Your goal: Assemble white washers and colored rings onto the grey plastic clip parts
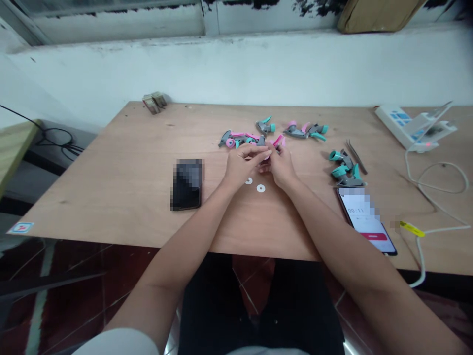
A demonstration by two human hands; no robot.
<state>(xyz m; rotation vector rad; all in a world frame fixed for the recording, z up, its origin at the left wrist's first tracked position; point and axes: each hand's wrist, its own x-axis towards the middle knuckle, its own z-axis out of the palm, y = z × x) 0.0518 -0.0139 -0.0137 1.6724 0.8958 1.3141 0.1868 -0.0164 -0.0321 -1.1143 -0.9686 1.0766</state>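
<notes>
My left hand (242, 165) and my right hand (281, 165) meet over the middle of the wooden table (121, 182), fingers curled together around a small grey and pink plastic part (278, 141) that sticks up between them. Two small white rings (260, 188) lie on the table just below my hands. Behind my hands lies a heap of grey, pink and teal plastic parts (236, 138). More of these parts (306, 130) lie further right, and a teal and grey group (343, 169) sits to the right of my right hand.
A dark phone (187, 185) lies left of my hands. A second phone (367, 222) with a lit timer screen lies at the right, tweezers (356, 156) above it. A white power strip (414, 125) and cables (436, 182) occupy the far right. A small block (155, 102) rests at the back edge.
</notes>
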